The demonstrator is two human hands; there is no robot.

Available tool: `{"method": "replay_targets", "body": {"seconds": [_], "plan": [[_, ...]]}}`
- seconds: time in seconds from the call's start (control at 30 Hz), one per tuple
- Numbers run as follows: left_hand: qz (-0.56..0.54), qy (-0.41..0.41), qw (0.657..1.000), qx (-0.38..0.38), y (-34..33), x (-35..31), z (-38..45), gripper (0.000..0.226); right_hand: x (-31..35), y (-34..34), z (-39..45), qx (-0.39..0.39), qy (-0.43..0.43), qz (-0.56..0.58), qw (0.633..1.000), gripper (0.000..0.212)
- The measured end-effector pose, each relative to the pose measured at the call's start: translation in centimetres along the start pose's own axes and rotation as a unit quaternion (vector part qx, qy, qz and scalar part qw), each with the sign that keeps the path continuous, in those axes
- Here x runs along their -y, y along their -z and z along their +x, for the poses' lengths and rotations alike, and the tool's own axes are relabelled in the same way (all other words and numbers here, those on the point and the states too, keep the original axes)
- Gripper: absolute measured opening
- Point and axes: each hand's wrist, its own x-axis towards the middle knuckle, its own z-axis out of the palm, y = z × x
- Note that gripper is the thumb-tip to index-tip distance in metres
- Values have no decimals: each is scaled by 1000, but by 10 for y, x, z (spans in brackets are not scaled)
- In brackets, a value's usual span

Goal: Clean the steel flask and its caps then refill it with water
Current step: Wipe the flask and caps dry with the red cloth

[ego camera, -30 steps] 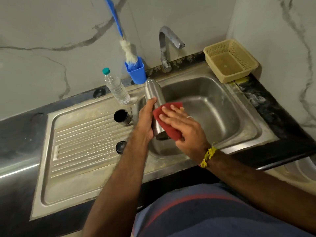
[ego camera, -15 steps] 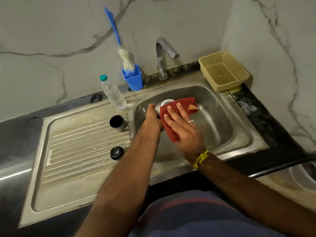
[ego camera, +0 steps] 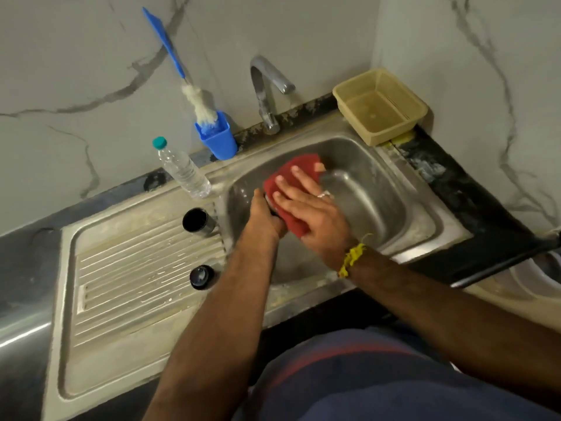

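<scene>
The left hand (ego camera: 267, 217) grips the shiny steel flask (ego camera: 337, 180), which points away to the right. The right hand (ego camera: 306, 205) presses a red scrub pad (ego camera: 291, 174) flat on it.

I see grey-veined white marble walls (ego camera: 303, 31) meeting in a corner, a dark stone countertop (ego camera: 473, 208) below them, and a steel sink (ego camera: 403, 183) with ribbed drainboard (ego camera: 136, 268) set in; light is dim.
</scene>
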Motion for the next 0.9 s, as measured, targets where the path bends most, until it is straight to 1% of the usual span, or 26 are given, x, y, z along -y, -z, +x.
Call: {"method": "replay_targets", "body": {"seconds": [0.03,0.07,0.1,0.13,0.17,0.23,0.27,0.3,0.37,0.4,0.43,0.47,0.5,0.53,0.57,0.6,0.63,0.67,0.7,0.73,0.77,0.8,0.9], "plan": [[5,-25,999,33,6,4,-7,52,2,0,-3,16,51,-7,999,39],[-4,-19,998,53,6,3,-9,56,0,3,-11,35,93,-5,995,36],[-10,-16,999,30,2,-2,-5,59,-7,6,-19,44,115,6,992,35],[-34,-1,999,-2,-3,-6,1,61,-13,9,-24,44,103,21,994,34],[-59,13,998,-24,-9,-9,5,61,-18,11,-26,30,51,43,997,37],[-64,28,996,-49,-24,-10,7,60,-16,10,-14,-14,-77,82,994,50],[-71,21,995,-60,-25,-8,6,59,-13,10,-9,-20,-88,86,992,50],[-71,24,995,-58,-24,-8,8,59,-11,9,-10,-16,-57,91,994,45],[-49,12,997,-60,-23,-10,5,58,-17,15,-24,11,41,86,995,35],[-68,11,996,-59,-21,-14,9,59,-24,20,-31,22,65,74,995,34],[-93,15,994,-56,-22,-17,15,61,-31,23,-35,19,54,64,996,35],[-111,12,992,-59,-23,-19,18,62,-33,23,-34,0,6,68,998,37],[-117,2,992,-55,-23,-20,21,62,-33,21,-30,-43,-84,97,991,42],[-101,-16,993,-56,-23,-17,20,60,-31,21,-22,-100,-204,142,964,46],[-57,-45,996,-60,-21,-12,17,59,-30,24,-13,-152,-313,204,915,47],[14,-83,995,-59,-18,-6,11,61,-31,29,-6,-180,-376,240,877,45],[98,-128,986,-49,-14,0,3,64,-32,35,-2,-184,-401,279,853,41],[177,-171,969,-32,-10,6,-5,69,-31,41,2,-157,-389,297,858,40],[243,-207,948,-9,-4,12,-9,75,-29,45,5,-124,-361,307,872,41],[289,-234,928,11,3,20,-12,81,-23,46,6,-91,-328,286,896,44],[312,-256,915,24,9,25,-16,86,-16,45,8,-63,-302,278,910,48],[316,-274,908,24,14,29,-20,89,-7,42,8,-41,-288,277,916,52],[329,-309,892,-34,32,36,-28,85,19,28,8,-3,-253,250,935,62]]}}
